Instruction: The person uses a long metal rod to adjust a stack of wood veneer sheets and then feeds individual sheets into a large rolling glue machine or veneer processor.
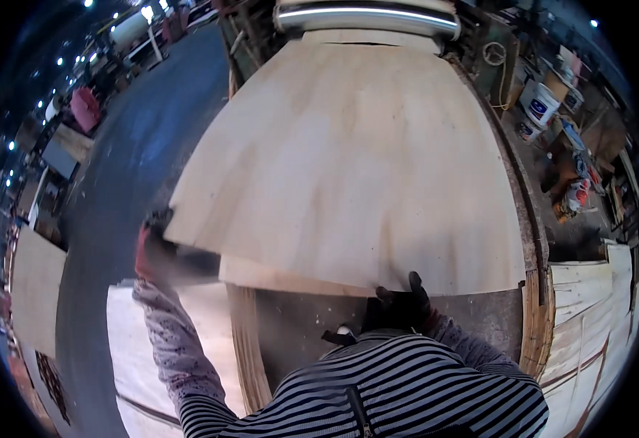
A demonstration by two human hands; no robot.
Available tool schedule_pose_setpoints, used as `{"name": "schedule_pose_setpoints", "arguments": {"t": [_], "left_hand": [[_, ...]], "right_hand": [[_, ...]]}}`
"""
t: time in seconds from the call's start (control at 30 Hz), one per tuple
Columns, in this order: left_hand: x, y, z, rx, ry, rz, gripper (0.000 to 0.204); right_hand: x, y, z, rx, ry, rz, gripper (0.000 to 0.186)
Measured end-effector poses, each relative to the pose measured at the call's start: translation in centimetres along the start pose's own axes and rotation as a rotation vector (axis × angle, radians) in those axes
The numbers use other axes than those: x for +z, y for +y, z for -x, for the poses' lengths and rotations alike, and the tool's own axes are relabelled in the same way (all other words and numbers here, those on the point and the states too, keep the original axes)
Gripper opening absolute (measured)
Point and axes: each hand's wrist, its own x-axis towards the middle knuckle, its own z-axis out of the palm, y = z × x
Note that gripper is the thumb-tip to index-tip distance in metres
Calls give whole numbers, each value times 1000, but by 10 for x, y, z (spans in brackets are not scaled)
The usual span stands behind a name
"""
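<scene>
A wide, pale wood veneer sheet (349, 160) stretches away from me over a bench-like frame, slightly askew at its near edge. Another sheet's edge (283, 277) shows under it. At the near left corner my left hand (157, 237), in a dark glove with a red cuff, is closed on the sheet's edge; motion smears part of it. My right hand (400, 306), also dark-gloved, grips the near edge right of the middle, close to my body. Its thumb stands up by the edge, and the other fingers are partly hidden.
Beyond the sheet's far end lies a shiny metal roller (367, 20). Veneer stacks stand at the near left (181, 350) and right (579, 321). A handwheel (493, 53), white buckets (541, 104) and clutter line the right side. A dark floor lane (144, 117) runs along the left.
</scene>
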Motion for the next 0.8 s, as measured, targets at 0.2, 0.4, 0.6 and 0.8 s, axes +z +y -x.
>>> {"name": "schedule_pose_setpoints", "arguments": {"t": [0.2,0.4,0.6,0.8], "left_hand": [[77,-103,-10,-167,-347,-36,45],[151,-208,-36,-408,-193,401,33],[126,-245,65,-883,-85,782,37],[100,-167,125,-1225,-88,147,45]], "right_hand": [[-6,-111,-25,-180,68,102,58],[27,-216,-64,-316,23,320,54],[45,-301,-132,-524,183,457,41],[43,-359,-193,-441,-66,17,42]]}}
